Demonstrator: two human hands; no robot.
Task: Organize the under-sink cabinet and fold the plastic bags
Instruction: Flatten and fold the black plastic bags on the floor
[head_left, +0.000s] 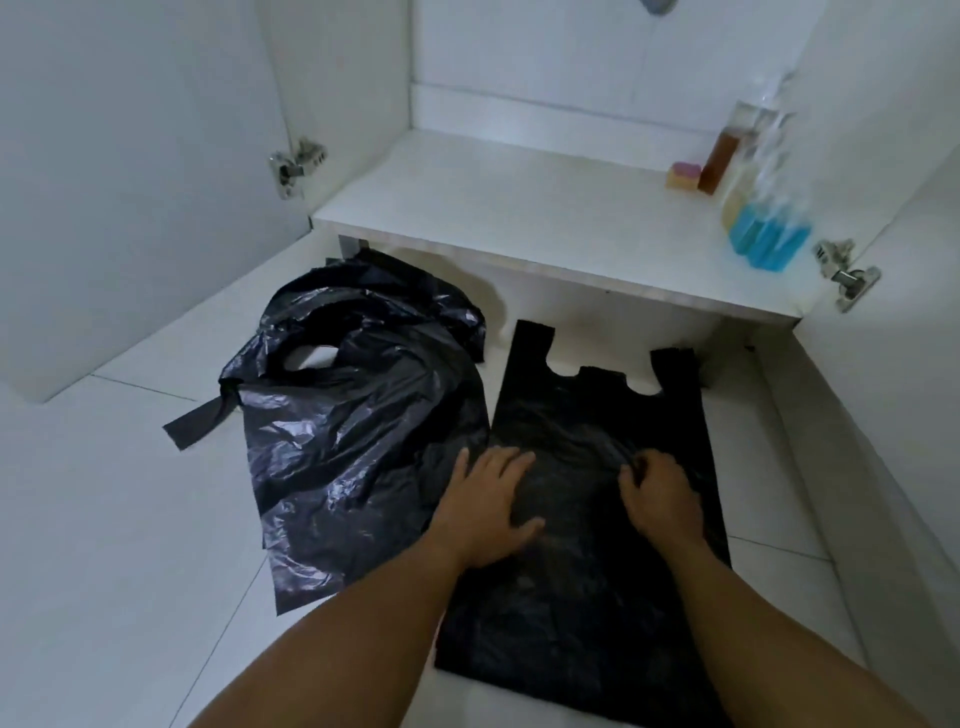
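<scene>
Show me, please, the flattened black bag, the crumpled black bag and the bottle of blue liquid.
flattened black bag (576, 597), head view, its bare lower middle
crumpled black bag (353, 457), head view, its wrinkled middle
bottle of blue liquid (769, 240), head view, its blue lower part

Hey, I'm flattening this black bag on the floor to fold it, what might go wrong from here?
1. The flat bag lies on smooth tile, so it may slide or bunch under your left hand and right hand, leaving a crooked fold.
2. The crumpled bag lies against its left edge and could get caught in the fold; nudging it aside first seems wise.
</scene>
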